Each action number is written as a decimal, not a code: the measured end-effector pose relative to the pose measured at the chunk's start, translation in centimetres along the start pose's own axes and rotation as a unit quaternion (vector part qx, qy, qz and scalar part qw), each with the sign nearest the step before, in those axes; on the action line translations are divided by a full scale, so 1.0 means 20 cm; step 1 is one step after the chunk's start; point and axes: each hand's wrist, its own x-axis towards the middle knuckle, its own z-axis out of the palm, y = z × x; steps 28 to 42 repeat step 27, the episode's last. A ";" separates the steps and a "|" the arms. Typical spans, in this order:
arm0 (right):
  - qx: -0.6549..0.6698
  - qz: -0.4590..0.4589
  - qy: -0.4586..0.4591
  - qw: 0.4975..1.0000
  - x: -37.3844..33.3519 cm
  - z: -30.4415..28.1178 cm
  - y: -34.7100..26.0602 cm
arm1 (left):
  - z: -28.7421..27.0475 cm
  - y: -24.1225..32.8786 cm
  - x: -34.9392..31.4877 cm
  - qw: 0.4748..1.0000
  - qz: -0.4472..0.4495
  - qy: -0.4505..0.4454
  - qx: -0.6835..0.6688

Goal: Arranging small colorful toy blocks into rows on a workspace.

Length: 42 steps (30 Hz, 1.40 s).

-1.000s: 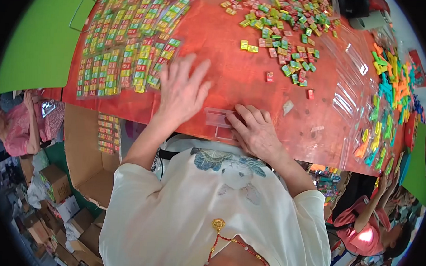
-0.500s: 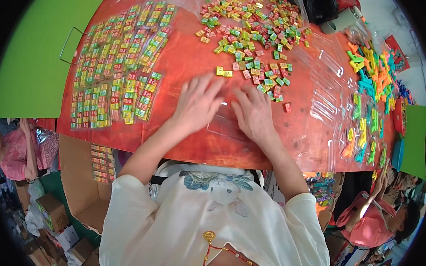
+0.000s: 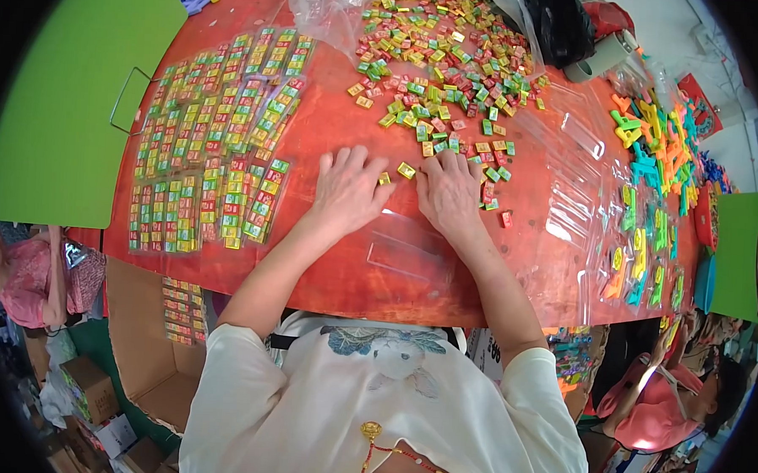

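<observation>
My left hand (image 3: 347,184) is over the middle of the red table, palm down, with thumb and forefinger closed about a small yellow box-shaped piece (image 3: 384,178). Just to the right, my right hand (image 3: 450,193) reaches over the near edge of a loose heap of small red, yellow and green pieces (image 3: 453,79). Its fingers are stretched forward, their tips partly hidden among the pieces. Another yellow piece (image 3: 405,170) lies between the hands, close to the right thumb. Nearer my body lies a clear plastic tray (image 3: 408,259).
Filled clear trays (image 3: 201,136) cover the table's left side. Stacked clear trays (image 3: 571,194) and bright plastic toy pieces (image 3: 653,164) lie at right. A clear bag (image 3: 325,10) is at the back. A cardboard box (image 3: 150,336) stands below the left edge; other people sit at both sides.
Both hands were blurred and further from the two yellow pieces. Those pieces have come nearer, one now at my left fingertips. My right hand has moved onto the heap's near edge.
</observation>
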 end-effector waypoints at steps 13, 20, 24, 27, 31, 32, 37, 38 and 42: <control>0.006 0.034 -0.011 0.999 0.12 0.05 0.13 | 0.10 -0.16 0.22 0.988 -0.045 0.077 0.128; 0.009 -0.005 -0.046 0.999 0.01 -0.06 0.11 | -0.03 -0.08 -0.06 0.984 -0.097 0.015 0.148; -0.008 -0.018 -0.057 0.998 -0.05 -0.10 0.08 | -0.06 -0.03 -0.08 0.986 -0.088 -0.022 0.137; 0.017 -0.042 -0.046 0.998 -0.08 -0.10 0.05 | -0.08 -0.01 -0.08 0.993 -0.067 -0.014 0.096; 0.017 -0.042 -0.046 0.998 -0.08 -0.10 0.05 | -0.08 -0.01 -0.08 0.993 -0.067 -0.014 0.096; 0.017 -0.042 -0.046 0.998 -0.08 -0.10 0.05 | -0.08 -0.01 -0.08 0.993 -0.067 -0.014 0.096; 0.017 -0.042 -0.046 0.998 -0.08 -0.10 0.05 | -0.08 -0.01 -0.08 0.993 -0.067 -0.014 0.096; 0.017 -0.042 -0.046 0.998 -0.08 -0.10 0.05 | -0.08 -0.01 -0.08 0.993 -0.067 -0.014 0.096; 0.017 -0.042 -0.046 0.998 -0.08 -0.10 0.05 | -0.08 -0.01 -0.08 0.993 -0.067 -0.014 0.096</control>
